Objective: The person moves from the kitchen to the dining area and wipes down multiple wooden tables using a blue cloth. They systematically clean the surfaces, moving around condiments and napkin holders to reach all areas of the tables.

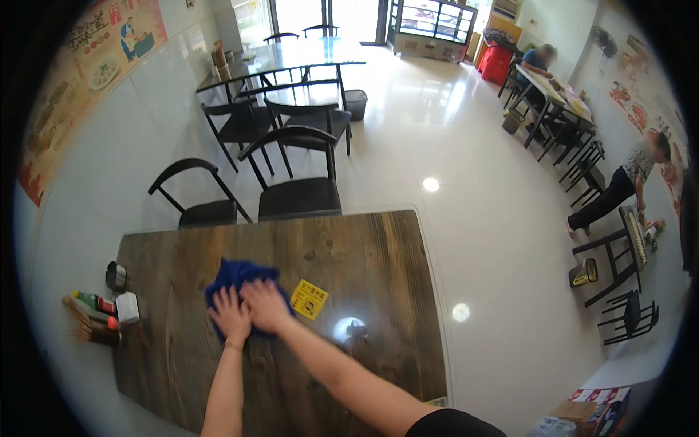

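The room is brightly lit, with daylight admitted through the glass doorway (328,16) at the far end, where detail is washed out to white. A broad sheen is thrown along the pale floor (397,146), and 2 round glare spots are mirrored farther down it; 1 larger, hazier spot is reflected on the dark wooden surface (378,255). The display case (431,46) is lit from within. The left hand (231,317), right hand (266,306) and blue cloth (234,272) are rendered fairly clearly. Straight edges are bowed by the fisheye lens, and the corners are lost in black.
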